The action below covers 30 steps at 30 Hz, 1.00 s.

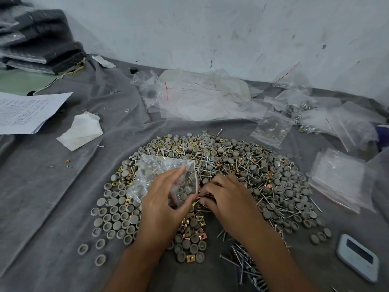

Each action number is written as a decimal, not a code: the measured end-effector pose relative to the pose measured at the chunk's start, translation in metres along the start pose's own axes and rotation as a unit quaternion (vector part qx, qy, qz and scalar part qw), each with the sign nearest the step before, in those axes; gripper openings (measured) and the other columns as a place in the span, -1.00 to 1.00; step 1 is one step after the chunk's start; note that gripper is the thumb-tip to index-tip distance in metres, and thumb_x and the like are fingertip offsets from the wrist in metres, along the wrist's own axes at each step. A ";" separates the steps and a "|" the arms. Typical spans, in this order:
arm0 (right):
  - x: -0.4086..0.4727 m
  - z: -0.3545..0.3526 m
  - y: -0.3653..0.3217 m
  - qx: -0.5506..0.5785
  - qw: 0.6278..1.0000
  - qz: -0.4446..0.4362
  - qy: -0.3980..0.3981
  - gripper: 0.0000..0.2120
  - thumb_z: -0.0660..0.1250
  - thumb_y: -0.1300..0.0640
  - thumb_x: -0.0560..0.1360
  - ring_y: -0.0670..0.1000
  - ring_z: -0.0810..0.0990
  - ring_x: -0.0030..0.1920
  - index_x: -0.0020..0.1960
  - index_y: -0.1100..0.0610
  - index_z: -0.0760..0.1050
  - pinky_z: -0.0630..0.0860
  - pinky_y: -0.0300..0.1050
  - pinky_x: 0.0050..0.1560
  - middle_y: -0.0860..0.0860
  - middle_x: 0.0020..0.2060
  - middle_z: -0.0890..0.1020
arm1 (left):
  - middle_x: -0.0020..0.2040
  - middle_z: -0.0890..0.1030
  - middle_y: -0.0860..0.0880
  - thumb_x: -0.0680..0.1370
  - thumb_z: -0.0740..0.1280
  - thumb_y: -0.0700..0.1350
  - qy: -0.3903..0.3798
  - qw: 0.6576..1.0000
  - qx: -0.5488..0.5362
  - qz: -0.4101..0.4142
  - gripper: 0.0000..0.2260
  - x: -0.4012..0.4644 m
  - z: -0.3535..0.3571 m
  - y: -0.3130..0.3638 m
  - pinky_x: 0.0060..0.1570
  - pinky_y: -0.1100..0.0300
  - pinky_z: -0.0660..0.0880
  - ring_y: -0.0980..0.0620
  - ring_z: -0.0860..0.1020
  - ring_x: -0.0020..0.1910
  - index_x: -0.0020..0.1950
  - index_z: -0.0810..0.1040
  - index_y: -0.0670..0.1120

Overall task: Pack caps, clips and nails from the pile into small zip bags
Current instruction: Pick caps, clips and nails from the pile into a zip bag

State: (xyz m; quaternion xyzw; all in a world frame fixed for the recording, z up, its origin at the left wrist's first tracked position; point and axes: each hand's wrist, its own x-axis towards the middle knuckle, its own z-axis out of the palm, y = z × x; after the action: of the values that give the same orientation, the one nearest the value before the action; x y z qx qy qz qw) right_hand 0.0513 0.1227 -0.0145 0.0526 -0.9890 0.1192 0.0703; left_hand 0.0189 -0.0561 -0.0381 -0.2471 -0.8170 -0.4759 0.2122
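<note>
Holding the small zip bag (163, 178) by its mouth, the left hand (166, 202) pinches the near edge between thumb and curled fingers, so the opening faces three o'clock toward the right hand (226, 197). That hand lies knuckles-up on the pile (252, 165), fingertips curled down at the bag's lip among brass-coloured clips (197, 232); it seems to be gathering a clip or two, though whatever it holds is hidden under the fingers. The bag already carries a few grey caps (117, 216) of the same kind as those spread at nine o'clock of the hands, and loose nails (242, 256) lie at five o'clock. To do this step well, keep the mouth held wide and low against the pile, push pieces in with a short sweep rather than lifting them high, and feed nails head first so the points do not snag the film. Count each kind before sealing. Spare empty bags (339, 178) wait at three o'clock, well apart from the grip, on the grey cloth (52, 197).
</note>
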 end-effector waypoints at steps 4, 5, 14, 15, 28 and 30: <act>0.000 -0.003 -0.004 -0.020 0.999 -0.002 -0.032 -0.86 0.27 -0.11 0.53 -0.04 0.37 0.11 0.01 -0.08 0.48 0.41 -0.10 0.10 -0.12 0.04 0.42 | 0.26 0.43 0.29 0.37 0.58 -0.10 0.005 1.000 -0.007 -0.002 -0.34 -0.001 0.001 -0.002 0.16 0.43 0.47 0.31 0.46 0.26 0.43 0.43 0.05; 0.001 -0.004 -0.005 -0.022 0.999 0.005 -0.042 -0.87 0.26 -0.10 0.50 -0.03 0.37 0.11 -0.02 -0.07 0.46 0.42 -0.07 0.10 -0.11 0.02 0.40 | 0.25 0.47 0.23 0.38 0.57 -0.09 0.008 1.000 -0.012 -0.005 -0.34 -0.001 0.000 -0.002 0.13 0.38 0.52 0.26 0.49 0.24 0.43 0.43 0.06; 0.001 -0.005 -0.019 -0.053 0.995 0.058 -0.052 -0.76 0.34 -0.06 0.49 0.05 0.43 0.12 0.10 0.00 0.47 0.38 0.01 0.09 -0.06 0.05 0.55 | 0.25 0.51 0.10 0.41 0.51 0.04 0.007 0.999 0.003 0.035 -0.40 0.019 -0.032 0.032 -0.05 0.30 0.58 0.12 0.55 0.15 0.42 0.47 -0.02; 0.002 -0.006 -0.019 -0.050 0.996 0.064 -0.047 -0.77 0.34 -0.05 0.49 0.04 0.44 0.10 0.10 -0.01 0.47 0.37 0.00 0.05 -0.07 0.03 0.55 | 0.26 0.51 0.10 0.41 0.53 0.04 0.007 0.999 -0.001 0.043 -0.40 0.022 -0.039 0.037 -0.06 0.31 0.58 0.11 0.55 0.17 0.42 0.48 -0.03; -0.017 -0.038 -0.006 0.214 0.963 0.146 0.077 -0.87 0.34 0.00 0.58 -0.25 0.56 -0.20 -0.12 -0.14 0.45 0.46 -0.35 -0.26 -0.19 -0.26 0.57 | 0.30 0.53 -0.03 0.38 0.58 -0.05 0.007 0.982 -0.180 0.052 -0.39 0.022 -0.079 0.052 0.00 -0.05 0.63 -0.17 0.53 0.26 0.40 0.49 0.07; -0.022 -0.046 -0.009 0.256 0.951 0.125 0.120 -0.90 0.35 0.03 0.58 -0.32 0.55 -0.11 -0.09 -0.13 0.48 0.44 -0.47 -0.17 -0.21 -0.24 0.58 | 0.29 0.54 -0.04 0.39 0.59 -0.04 0.011 0.981 -0.188 0.051 -0.39 0.020 -0.078 0.051 0.01 -0.13 0.61 -0.17 0.53 0.23 0.40 0.49 0.08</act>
State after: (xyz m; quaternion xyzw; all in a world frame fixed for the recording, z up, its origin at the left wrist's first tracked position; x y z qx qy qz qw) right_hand 0.0796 0.1273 0.0282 -0.0696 -0.9082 0.3817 0.1569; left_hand 0.0429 -0.0993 0.0441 -0.3184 -0.6972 -0.6120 0.1950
